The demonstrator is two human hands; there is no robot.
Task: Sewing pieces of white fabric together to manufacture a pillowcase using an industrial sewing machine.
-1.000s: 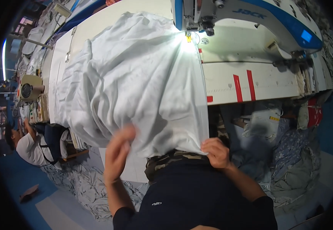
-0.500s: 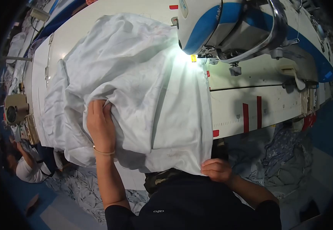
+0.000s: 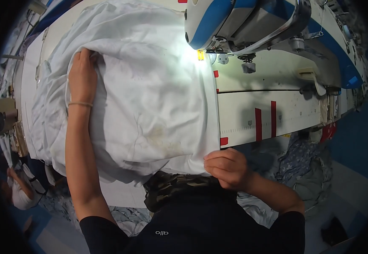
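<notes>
White cloth (image 3: pixel 150 97) spread across the table (image 3: pixel 239 106), left of the sewing machine (image 3: pixel 213 25), and look at that straight right edge: it runs lengthwise from beside the yellow piece (image 3: pixel 200 55) down toward the person! The bunched folds hide the overall long axis. Right hand (image 3: pixel 226 167), fingers pinching the near corner; left hand (image 3: pixel 82 78) at a far-left fold, fingertips covered, grip impossible to tell.
</notes>
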